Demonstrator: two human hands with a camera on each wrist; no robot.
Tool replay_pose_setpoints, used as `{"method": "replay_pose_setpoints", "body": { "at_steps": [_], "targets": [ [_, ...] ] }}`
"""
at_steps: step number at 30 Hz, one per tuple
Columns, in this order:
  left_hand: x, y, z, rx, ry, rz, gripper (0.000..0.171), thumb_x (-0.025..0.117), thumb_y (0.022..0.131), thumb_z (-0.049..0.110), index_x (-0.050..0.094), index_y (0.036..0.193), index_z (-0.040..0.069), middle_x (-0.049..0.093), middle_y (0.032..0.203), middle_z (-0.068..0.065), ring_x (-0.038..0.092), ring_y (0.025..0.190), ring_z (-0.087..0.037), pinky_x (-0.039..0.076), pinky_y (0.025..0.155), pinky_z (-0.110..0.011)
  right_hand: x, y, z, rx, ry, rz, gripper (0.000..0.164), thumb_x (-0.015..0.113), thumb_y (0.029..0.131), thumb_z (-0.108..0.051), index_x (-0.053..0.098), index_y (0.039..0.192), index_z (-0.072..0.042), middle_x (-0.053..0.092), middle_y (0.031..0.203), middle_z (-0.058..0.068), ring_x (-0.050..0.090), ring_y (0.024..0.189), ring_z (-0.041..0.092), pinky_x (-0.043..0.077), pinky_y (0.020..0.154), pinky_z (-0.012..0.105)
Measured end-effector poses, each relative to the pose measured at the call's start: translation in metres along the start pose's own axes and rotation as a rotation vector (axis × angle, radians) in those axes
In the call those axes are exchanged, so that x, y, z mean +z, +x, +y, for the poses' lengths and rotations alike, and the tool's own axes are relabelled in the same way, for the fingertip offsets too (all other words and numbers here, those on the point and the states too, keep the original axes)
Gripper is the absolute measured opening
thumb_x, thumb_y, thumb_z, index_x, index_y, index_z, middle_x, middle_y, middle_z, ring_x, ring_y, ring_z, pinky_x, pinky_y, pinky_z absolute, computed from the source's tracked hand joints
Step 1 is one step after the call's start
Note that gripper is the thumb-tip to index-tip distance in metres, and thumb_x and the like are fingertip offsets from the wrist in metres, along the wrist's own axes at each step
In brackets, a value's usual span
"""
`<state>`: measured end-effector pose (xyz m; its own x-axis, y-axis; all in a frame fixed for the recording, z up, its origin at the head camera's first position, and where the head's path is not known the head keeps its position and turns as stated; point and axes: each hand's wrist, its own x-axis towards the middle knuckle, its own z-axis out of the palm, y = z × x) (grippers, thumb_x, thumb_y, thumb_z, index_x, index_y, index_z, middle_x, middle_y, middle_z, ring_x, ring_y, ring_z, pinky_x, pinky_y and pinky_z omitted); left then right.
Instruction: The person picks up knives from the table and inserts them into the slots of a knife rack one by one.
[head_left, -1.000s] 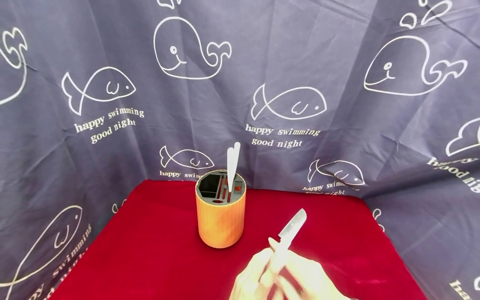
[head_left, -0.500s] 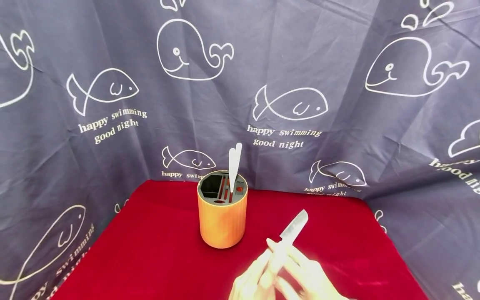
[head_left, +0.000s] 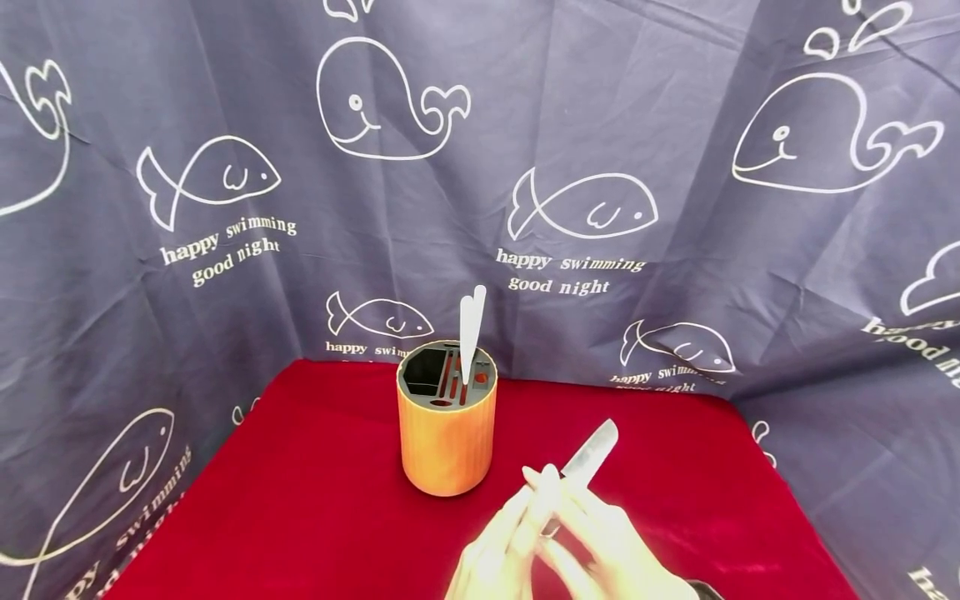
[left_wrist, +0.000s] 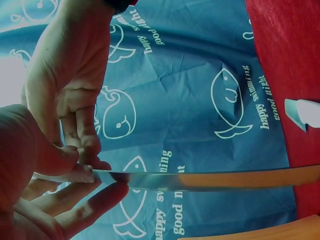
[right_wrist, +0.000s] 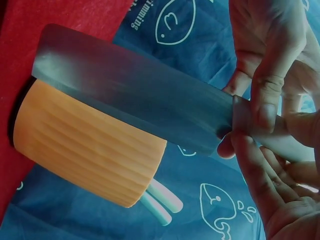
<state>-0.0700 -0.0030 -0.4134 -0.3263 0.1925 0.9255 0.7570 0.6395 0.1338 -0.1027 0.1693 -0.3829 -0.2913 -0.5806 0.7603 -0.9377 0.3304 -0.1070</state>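
A kitchen knife [head_left: 592, 450] with a broad metal blade and pale handle is held in front of the person, blade pointing away and to the right. My left hand [head_left: 498, 542] pinches the handle between thumb and fingers. From the other side my right hand [head_left: 611, 546] grips the same handle close to the blade. The right wrist view shows the flat of the blade [right_wrist: 135, 90], overlapping the orange ribbed knife holder [right_wrist: 85, 145]. In the left wrist view the blade [left_wrist: 215, 181] appears edge-on, and fingers hide most of the handle.
On the red cloth table [head_left: 315, 517], left of the hands, stands the knife holder with a dark slotted top. Two white handles [head_left: 469, 329] stick up from its slots. A grey-blue curtain [head_left: 450, 208] with white whale and fish drawings hangs behind.
My left fingers have shifted a little up the handle toward the blade, now covering more of it. The knife stays almost in place. The head view has turned slightly left.
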Motion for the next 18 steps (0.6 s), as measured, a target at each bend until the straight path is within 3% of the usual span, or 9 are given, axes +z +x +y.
{"method": "replay_pose_setpoints", "body": {
  "at_steps": [4,9,11,15,18],
  "targets": [
    [-0.004,0.005,0.000,-0.035,-0.049,-0.036,0.049,0.049,0.105,0.030,0.051,0.145,0.002,0.063,0.138,-0.007,0.070,0.108,-0.012,0.059,0.085,-0.018,0.003,0.005,0.002,-0.002,0.001,0.018,0.052,0.065,0.099,-0.030,0.059,0.138,0.002,0.067,0.127,0.009,0.074,0.102,0.013,0.053,0.097,0.014],
    [-0.005,0.008,-0.004,-0.057,-0.051,-0.013,0.042,0.040,0.108,0.022,0.053,0.144,0.003,0.065,0.129,-0.004,0.070,0.095,-0.008,0.059,0.078,-0.015,0.006,0.016,0.008,-0.070,0.016,0.057,0.042,0.059,0.102,-0.025,0.062,0.134,0.002,0.063,0.112,0.006,0.062,0.090,0.005,0.053,0.079,0.009],
    [-0.007,0.008,-0.007,-0.068,-0.040,-0.005,0.042,0.038,0.108,0.021,0.055,0.143,0.004,0.066,0.125,-0.003,0.070,0.089,-0.007,0.058,0.077,-0.014,0.006,0.020,0.013,-0.080,0.081,0.071,0.038,0.056,0.102,-0.018,0.062,0.133,0.004,0.062,0.112,0.009,0.059,0.091,0.007,0.052,0.078,0.011],
    [-0.010,0.014,-0.017,-0.025,-0.003,0.050,0.038,0.041,0.107,0.018,0.056,0.139,0.002,0.066,0.120,-0.007,0.071,0.088,-0.013,0.059,0.076,-0.015,0.009,0.029,0.024,-0.012,0.195,0.105,0.040,0.053,0.097,-0.004,0.059,0.135,0.004,0.061,0.115,0.012,0.059,0.100,0.013,0.052,0.088,0.021],
    [-0.014,0.019,-0.023,0.009,0.028,0.086,0.037,0.043,0.107,0.017,0.056,0.137,0.000,0.066,0.119,-0.010,0.069,0.092,-0.015,0.059,0.077,-0.016,0.014,0.034,0.034,0.083,0.208,0.118,0.044,0.055,0.095,0.001,0.057,0.139,0.000,0.060,0.122,0.012,0.059,0.108,0.015,0.049,0.098,0.019]
  ]
}}
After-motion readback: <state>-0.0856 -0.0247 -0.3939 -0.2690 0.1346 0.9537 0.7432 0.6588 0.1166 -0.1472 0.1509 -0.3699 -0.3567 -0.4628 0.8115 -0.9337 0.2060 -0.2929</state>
